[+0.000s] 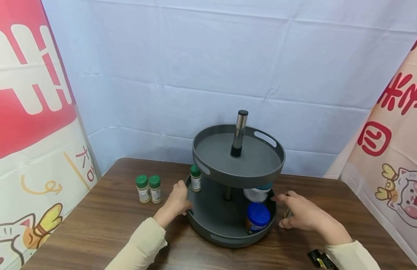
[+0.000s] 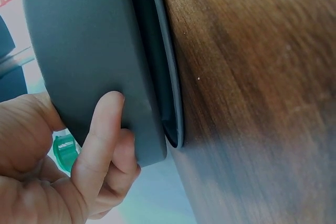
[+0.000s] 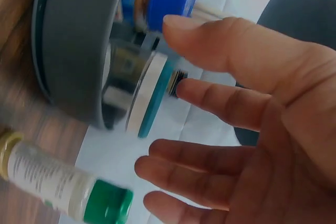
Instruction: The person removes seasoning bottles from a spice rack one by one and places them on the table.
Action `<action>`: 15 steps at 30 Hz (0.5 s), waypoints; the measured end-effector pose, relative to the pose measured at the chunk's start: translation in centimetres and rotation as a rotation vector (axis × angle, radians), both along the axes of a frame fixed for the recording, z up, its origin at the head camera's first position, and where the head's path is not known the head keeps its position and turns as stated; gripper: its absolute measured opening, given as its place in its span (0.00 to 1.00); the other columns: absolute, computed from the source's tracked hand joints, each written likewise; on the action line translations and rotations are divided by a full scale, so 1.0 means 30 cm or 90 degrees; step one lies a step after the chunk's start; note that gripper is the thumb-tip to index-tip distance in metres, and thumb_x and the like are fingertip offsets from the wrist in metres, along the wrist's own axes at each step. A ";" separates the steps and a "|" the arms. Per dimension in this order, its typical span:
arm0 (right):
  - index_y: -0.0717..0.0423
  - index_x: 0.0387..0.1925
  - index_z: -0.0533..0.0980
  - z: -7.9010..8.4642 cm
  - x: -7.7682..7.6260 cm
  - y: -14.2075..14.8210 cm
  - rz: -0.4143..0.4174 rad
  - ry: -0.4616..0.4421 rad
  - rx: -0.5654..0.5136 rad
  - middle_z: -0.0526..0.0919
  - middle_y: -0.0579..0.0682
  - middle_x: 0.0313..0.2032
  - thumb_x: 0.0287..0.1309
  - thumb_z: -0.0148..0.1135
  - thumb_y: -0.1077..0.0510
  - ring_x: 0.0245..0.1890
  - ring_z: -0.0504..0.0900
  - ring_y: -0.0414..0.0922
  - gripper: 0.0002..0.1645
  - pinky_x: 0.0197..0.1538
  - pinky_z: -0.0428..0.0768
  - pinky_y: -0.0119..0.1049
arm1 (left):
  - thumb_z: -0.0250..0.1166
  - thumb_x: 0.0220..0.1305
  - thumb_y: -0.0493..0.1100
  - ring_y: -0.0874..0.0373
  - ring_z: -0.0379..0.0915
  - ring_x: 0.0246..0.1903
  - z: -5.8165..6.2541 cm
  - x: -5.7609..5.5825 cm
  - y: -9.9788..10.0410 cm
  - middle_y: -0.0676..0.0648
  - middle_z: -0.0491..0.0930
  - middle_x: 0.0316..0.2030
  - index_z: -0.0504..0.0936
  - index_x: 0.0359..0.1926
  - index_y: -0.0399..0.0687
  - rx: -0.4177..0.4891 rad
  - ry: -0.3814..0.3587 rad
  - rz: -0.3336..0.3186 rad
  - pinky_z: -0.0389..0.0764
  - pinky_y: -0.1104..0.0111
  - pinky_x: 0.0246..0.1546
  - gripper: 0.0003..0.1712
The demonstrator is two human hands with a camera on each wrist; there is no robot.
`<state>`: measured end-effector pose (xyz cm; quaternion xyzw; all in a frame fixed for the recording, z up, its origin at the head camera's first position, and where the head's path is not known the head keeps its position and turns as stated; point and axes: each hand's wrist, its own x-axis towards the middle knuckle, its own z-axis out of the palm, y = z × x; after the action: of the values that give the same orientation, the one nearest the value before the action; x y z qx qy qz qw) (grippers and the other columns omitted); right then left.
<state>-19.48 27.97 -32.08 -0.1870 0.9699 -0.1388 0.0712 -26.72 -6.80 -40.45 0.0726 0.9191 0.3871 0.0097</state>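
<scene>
Right of centre in the head view, the upper tray (image 1: 212, 150) hid part of a tub (image 1: 255, 196) and the right hand (image 1: 303, 213) covered most of a bottle (image 1: 288, 213). In the left wrist view, the lower tray (image 2: 89, 35) ran off the top edge; at lower left, the left hand (image 2: 64, 191), also cut off, partly hid a green cap (image 2: 65, 153).

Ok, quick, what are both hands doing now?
Left hand: holding the lower grey tray by its edge.
Right hand: open, holding nothing.

A brown wood-grain table (image 1: 104, 217) stands before a creased pale-blue backdrop (image 1: 208, 75), apparently cloth, between printed panels (image 1: 33, 131).
</scene>
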 end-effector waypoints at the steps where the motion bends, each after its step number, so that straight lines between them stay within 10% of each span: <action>1: 0.60 0.54 0.73 -0.003 0.001 -0.008 0.008 -0.003 -0.003 0.72 0.60 0.45 0.36 0.76 0.58 0.38 0.75 0.51 0.38 0.35 0.75 0.44 | 0.70 0.45 0.28 0.54 0.70 0.13 -0.001 -0.001 0.000 0.21 0.54 0.55 0.50 0.61 0.22 0.001 -0.002 0.000 0.73 0.69 0.11 0.47; 15: 0.66 0.58 0.68 -0.042 0.001 -0.094 0.101 0.001 -0.055 0.69 0.66 0.52 0.41 0.72 0.56 0.48 0.73 0.59 0.41 0.44 0.74 0.54 | 0.69 0.45 0.27 0.53 0.69 0.13 0.001 -0.002 -0.003 0.22 0.55 0.54 0.52 0.59 0.23 0.001 -0.006 0.002 0.73 0.69 0.11 0.44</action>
<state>-19.46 25.13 -33.34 -0.2661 0.9453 -0.1743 0.0728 -26.78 -6.88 -40.43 0.0689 0.9188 0.3885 0.0135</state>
